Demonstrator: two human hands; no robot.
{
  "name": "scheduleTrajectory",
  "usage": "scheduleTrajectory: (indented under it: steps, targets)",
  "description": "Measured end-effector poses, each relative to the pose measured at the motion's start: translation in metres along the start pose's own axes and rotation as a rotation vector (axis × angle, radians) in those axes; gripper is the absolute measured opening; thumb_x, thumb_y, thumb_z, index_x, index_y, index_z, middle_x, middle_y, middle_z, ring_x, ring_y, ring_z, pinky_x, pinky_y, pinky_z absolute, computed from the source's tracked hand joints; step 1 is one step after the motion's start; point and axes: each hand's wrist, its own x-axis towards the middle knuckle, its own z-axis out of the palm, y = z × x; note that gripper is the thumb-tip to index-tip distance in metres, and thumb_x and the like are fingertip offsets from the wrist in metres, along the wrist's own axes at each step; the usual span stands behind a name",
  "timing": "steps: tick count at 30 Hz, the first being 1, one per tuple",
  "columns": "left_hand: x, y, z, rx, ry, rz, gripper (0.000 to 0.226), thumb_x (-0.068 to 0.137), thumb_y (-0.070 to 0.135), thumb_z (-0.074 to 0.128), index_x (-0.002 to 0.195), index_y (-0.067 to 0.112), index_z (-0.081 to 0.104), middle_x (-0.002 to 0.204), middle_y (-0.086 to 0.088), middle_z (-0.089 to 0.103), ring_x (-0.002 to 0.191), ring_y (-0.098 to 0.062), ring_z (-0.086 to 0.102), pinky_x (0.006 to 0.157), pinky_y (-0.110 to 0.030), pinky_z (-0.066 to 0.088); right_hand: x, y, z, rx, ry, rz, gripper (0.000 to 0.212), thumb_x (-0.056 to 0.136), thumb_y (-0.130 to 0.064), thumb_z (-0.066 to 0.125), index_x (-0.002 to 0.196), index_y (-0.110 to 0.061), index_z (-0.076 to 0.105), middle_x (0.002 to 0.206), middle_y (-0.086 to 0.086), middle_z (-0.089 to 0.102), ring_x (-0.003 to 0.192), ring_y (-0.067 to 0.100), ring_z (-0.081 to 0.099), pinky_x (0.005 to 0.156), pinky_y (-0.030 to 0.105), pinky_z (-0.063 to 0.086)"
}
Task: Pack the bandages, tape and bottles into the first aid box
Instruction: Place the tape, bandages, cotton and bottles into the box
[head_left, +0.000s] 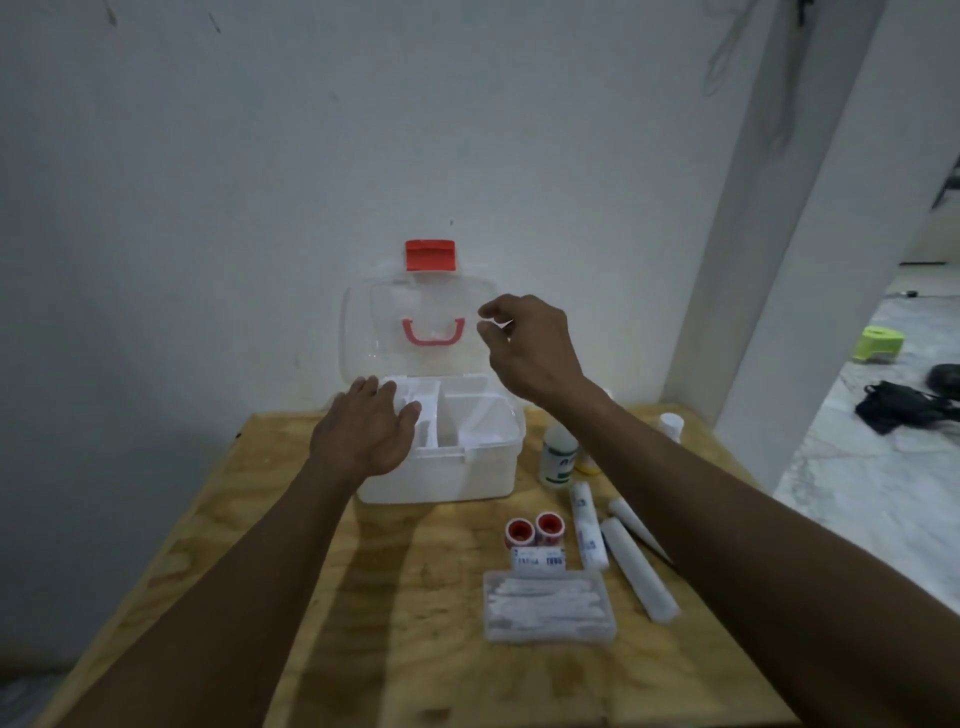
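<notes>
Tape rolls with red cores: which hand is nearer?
Left. The left hand rests on the box's near-left rim, above-left of the tape rolls; the right hand hovers higher by the lid.

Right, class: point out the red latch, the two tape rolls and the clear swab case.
red latch (430, 255), head view, middle of its face.
tape rolls (520, 531), head view, red core of the left roll.
clear swab case (548, 605), head view, middle of its lid.

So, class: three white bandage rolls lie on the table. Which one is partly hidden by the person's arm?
The rightmost bandage roll: the right forearm covers its near end. The other two, the middle roll and the printed-wrapper roll, show fully.
</notes>
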Motion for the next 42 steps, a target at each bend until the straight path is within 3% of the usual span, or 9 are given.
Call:
scheduleTrajectory:
  steps: [5, 9, 12, 15, 20, 27, 34, 37, 42]
  targets:
    - [-0.003, 0.001, -0.001, -0.012, -0.001, 0.005, 0.062, 0.101, 0.046, 0.028, 0.149, 0.006, 0.032, 0.158, -0.016, 0.031, 0.148, -0.03, 0.023, 0.119, -0.047, 0.019, -0.049, -0.002, -0.02, 0.021, -0.096, -0.008, 0.023, 0.092, -0.021, 0.066, 0.113, -0.014, 0.073, 0.105, 0.004, 0.074, 0.086, 0.009, 0.063, 0.083, 0.021, 0.05]
    - [-0.003, 0.0, -0.001, -0.013, -0.003, -0.001, 0.063, 0.101, 0.046, 0.028, 0.15, 0.006, 0.032, 0.159, -0.016, 0.029, 0.148, -0.03, 0.021, 0.119, -0.046, 0.017, -0.099, 0.003, -0.034, 0.012, -0.521, -0.073, 0.036, 0.086, -0.031, 0.074, 0.119, -0.018, 0.07, 0.106, 0.0, 0.075, 0.082, 0.003, 0.067, 0.071, 0.009, 0.049]
    - [-0.004, 0.001, -0.001, -0.017, -0.006, -0.008, 0.063, 0.101, 0.046, 0.027, 0.15, 0.007, 0.031, 0.16, -0.015, 0.027, 0.149, -0.029, 0.02, 0.12, -0.046, 0.015, -0.132, 0.006, -0.03, -0.095, -0.862, -0.094, 0.057, 0.077, -0.043, 0.08, 0.128, -0.025, 0.064, 0.119, -0.005, 0.07, 0.097, 0.005, 0.065, 0.081, 0.019, 0.053]
    - [-0.003, 0.0, 0.0, -0.014, -0.014, -0.008, 0.063, 0.101, 0.046, 0.028, 0.15, 0.006, 0.032, 0.159, -0.016, 0.028, 0.148, -0.03, 0.021, 0.12, -0.047, 0.015, -0.15, 0.008, -0.023, -0.288, -0.965, -0.157, 0.072, 0.07, -0.049, 0.083, 0.134, -0.03, 0.057, 0.129, -0.005, 0.064, 0.114, 0.016, 0.058, 0.093, 0.034, 0.049]
    - [-0.003, 0.0, 0.0, -0.017, -0.006, -0.005, 0.062, 0.101, 0.045, 0.029, 0.149, 0.006, 0.034, 0.159, -0.016, 0.029, 0.148, -0.031, 0.022, 0.12, -0.049, 0.017, -0.156, 0.011, -0.017, -0.486, -0.938, -0.265, 0.074, 0.072, -0.052, 0.08, 0.136, -0.026, 0.053, 0.133, 0.001, 0.058, 0.121, 0.024, 0.049, 0.095, 0.04, 0.038]
    - [-0.003, 0.0, 0.001, -0.035, -0.001, -0.011, 0.061, 0.101, 0.045, 0.029, 0.149, 0.007, 0.035, 0.16, -0.015, 0.027, 0.149, -0.03, 0.02, 0.121, -0.048, 0.014, -0.151, 0.009, -0.025, -0.263, -0.777, -0.116, 0.066, 0.073, -0.056, 0.076, 0.126, -0.023, 0.057, 0.12, -0.001, 0.063, 0.103, 0.018, 0.058, 0.087, 0.037, 0.052]
    - [-0.004, -0.001, 0.001, -0.031, 0.001, -0.006, 0.059, 0.102, 0.043, 0.028, 0.149, 0.007, 0.035, 0.16, -0.015, 0.026, 0.15, -0.029, 0.018, 0.121, -0.047, 0.012, -0.126, -0.014, -0.04, 0.02, -0.413, 0.034, 0.07, 0.075, -0.056, 0.075, 0.133, -0.021, 0.055, 0.119, -0.003, 0.065, 0.099, 0.012, 0.062, 0.084, 0.03, 0.054]
    - [-0.003, 0.0, 0.002, -0.011, 0.01, 0.012, 0.057, 0.102, 0.042, 0.029, 0.146, 0.007, 0.04, 0.158, -0.017, 0.03, 0.148, -0.031, 0.023, 0.119, -0.049, 0.016, -0.101, -0.024, -0.042, 0.155, -0.223, 0.116, 0.064, 0.082, -0.054, 0.071, 0.135, -0.025, 0.053, 0.123, 0.002, 0.063, 0.101, 0.016, 0.063, 0.082, 0.035, 0.058]
    - [-0.002, -0.002, 0.002, -0.004, 0.009, 0.017, 0.056, 0.102, 0.042, 0.028, 0.143, 0.008, 0.045, 0.156, -0.018, 0.032, 0.147, -0.031, 0.023, 0.119, -0.049, 0.017, -0.038, -0.026, -0.019, 0.192, 0.049, 0.205, 0.054, 0.084, -0.053, 0.068, 0.128, -0.023, 0.059, 0.135, 0.002, 0.06, 0.119, 0.025, 0.057, 0.097, 0.044, 0.052]
